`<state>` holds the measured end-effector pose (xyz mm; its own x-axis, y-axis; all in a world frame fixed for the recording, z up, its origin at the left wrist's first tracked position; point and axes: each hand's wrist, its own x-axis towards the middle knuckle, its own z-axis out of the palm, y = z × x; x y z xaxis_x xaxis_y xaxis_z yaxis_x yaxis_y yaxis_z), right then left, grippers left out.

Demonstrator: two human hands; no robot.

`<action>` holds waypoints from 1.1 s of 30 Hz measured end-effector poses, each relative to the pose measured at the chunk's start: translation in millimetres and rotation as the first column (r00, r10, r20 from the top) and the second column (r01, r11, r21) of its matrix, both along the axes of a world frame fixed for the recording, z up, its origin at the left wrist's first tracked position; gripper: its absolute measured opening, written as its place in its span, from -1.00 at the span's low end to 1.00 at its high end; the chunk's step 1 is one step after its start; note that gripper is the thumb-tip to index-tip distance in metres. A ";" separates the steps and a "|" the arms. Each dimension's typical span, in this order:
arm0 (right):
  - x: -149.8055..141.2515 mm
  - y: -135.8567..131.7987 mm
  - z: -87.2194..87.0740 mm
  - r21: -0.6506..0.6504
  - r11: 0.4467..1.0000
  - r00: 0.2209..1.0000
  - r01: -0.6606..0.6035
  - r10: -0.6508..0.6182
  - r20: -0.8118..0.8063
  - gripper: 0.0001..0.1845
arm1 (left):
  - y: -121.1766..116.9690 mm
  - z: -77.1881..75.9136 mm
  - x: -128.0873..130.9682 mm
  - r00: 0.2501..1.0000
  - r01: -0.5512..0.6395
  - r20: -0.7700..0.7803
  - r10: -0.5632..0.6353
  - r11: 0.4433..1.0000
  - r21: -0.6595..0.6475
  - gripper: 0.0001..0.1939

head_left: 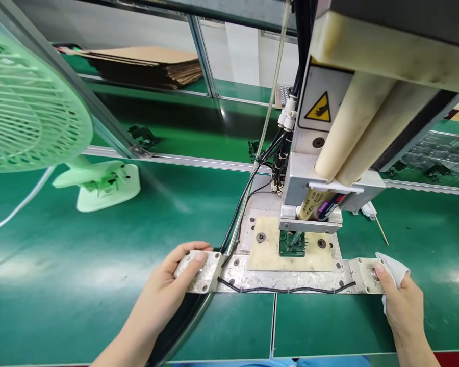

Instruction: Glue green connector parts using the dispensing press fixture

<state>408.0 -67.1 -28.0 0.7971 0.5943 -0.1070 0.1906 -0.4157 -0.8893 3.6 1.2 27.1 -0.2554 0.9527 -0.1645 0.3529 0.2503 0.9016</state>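
The left hand (167, 279) and right hand (407, 302) are well apart, both curled with thumbs uppermost.

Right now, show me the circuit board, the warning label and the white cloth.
Circuit board (291, 248), head view: its green face.
Warning label (319, 108), head view: the yellow triangle.
White cloth (399, 267), head view: its upper part.

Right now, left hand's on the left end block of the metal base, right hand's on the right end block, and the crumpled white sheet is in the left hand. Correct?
Not quite: the white sheet is in the right hand, not the left hand, as the head view shows. The hand placement on the end blocks stands.
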 end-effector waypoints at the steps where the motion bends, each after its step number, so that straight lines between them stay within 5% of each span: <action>1: 0.0 0.0 -0.7 0.009 1.000 1.000 -0.002 0.002 -0.004 -0.22 | -0.1 0.7 0.1 0.999 0.003 0.035 -0.002 1.000 -0.020 -0.45; 6: 3.1 -1.8 -5.4 0.027 0.999 1.000 -0.019 0.019 0.002 -0.23 | 0.3 5.2 1.4 0.990 -0.011 0.142 0.023 0.997 -0.080 -0.46; 33: 0.2 -3.3 1.3 -0.023 1.000 1.000 -0.001 0.001 0.000 -0.23 | -0.3 4.8 2.7 0.995 -0.022 0.093 0.029 0.997 -0.077 -0.46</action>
